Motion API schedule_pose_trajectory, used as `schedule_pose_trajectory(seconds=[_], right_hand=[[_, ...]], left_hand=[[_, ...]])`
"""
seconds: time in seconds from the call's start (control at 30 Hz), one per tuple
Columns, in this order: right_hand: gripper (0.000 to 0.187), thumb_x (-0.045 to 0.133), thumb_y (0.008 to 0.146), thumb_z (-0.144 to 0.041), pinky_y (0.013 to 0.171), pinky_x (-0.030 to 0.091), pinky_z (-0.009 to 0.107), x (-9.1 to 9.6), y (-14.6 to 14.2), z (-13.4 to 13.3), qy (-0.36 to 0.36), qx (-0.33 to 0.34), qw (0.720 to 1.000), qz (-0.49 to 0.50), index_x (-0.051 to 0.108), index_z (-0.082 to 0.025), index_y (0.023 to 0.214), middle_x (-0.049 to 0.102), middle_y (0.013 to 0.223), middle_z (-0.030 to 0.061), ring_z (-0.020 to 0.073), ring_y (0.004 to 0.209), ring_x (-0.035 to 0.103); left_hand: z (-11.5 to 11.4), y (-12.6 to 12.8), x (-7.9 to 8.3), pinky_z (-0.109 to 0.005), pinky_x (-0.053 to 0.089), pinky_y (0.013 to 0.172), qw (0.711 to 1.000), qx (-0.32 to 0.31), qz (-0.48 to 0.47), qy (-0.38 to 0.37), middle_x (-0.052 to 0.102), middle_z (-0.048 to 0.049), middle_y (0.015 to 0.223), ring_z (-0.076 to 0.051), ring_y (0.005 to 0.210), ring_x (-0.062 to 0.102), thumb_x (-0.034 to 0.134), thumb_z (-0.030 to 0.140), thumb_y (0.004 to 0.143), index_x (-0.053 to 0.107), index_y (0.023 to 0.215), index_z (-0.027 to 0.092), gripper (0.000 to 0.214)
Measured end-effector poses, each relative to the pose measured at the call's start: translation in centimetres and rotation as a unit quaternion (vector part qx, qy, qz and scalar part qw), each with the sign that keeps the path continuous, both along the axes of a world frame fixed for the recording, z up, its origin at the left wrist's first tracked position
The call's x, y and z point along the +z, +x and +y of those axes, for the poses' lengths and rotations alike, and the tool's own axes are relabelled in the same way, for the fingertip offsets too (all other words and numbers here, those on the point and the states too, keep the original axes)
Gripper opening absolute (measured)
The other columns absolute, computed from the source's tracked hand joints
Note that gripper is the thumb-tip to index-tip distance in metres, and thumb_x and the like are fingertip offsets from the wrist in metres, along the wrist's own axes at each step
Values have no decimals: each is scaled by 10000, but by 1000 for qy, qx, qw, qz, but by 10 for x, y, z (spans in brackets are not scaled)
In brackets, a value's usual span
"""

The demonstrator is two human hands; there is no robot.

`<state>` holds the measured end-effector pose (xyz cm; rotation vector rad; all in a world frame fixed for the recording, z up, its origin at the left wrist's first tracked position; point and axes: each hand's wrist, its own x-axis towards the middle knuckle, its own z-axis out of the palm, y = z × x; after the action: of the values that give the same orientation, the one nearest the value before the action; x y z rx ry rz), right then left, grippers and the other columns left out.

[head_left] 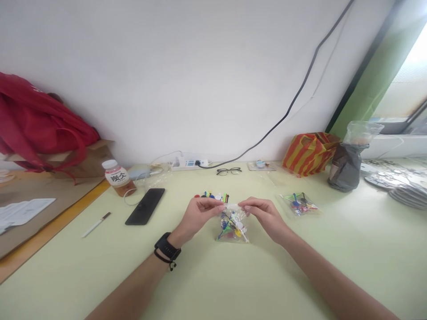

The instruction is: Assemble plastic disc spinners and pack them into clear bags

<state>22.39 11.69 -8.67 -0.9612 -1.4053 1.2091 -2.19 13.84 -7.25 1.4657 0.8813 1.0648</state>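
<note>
A small clear plastic bag (231,225) filled with several colourful small pieces hangs just above the pale green table (233,275). My left hand (199,215) pinches the bag's top edge at its left end, and my right hand (264,214) pinches the same edge at its right end. A black watch sits on my left wrist. A second filled clear bag (300,204) lies on the table to the right of my right hand. Behind my hands lies a row of loose colourful pieces (212,195).
A black phone (145,206), a white pen (96,224) and a bottle (118,177) are at the left. Glasses (228,170) and a power strip (189,164) lie by the wall. A striped bag (308,152) and a grey wrapped container (347,165) stand at the right.
</note>
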Motion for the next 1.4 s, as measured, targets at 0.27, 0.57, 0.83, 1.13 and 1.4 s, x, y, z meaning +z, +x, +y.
schedule_pose_trajectory(seconds=[0.27,0.57,0.83,1.13,1.4], right_hand=[[310,788,843,-440,754,508,324,-1,-4,-1,23,-25,999,-13,768,-226,1066,702,845,25,186,795,625],[219,735,888,-418,689,506,303,1,-3,-1,65,-37,996,-44,743,-204,930,677,768,21,163,712,610],[169,662,933,-314,771,505,339,1,3,-1,124,-25,990,-55,802,-228,893,707,898,60,200,848,644],[167,695,925,-360,782,502,341,3,-5,-5,94,-14,989,-114,732,-223,1012,707,842,31,198,809,641],[205,637,967,-367,736,481,310,6,-10,-12,122,23,974,-192,729,-208,877,727,839,42,188,788,629]], left_hand=[[7,-3,-6,-333,613,842,998,10,37,51,812,-87,950,-220,868,750,852,343,805,807,1060,169,313],[11,-8,-4,-299,588,750,997,10,43,63,803,-89,874,-205,802,722,855,335,784,838,918,161,220],[7,-10,0,-277,582,742,999,10,25,34,803,-94,904,-201,831,719,840,295,787,845,892,163,168],[1,1,-8,-351,584,836,996,-4,55,77,785,-114,1005,-233,907,707,841,344,812,805,1081,154,331],[-10,11,-7,-301,530,769,984,-56,122,121,759,-79,902,-198,844,672,716,376,926,801,958,168,228]])
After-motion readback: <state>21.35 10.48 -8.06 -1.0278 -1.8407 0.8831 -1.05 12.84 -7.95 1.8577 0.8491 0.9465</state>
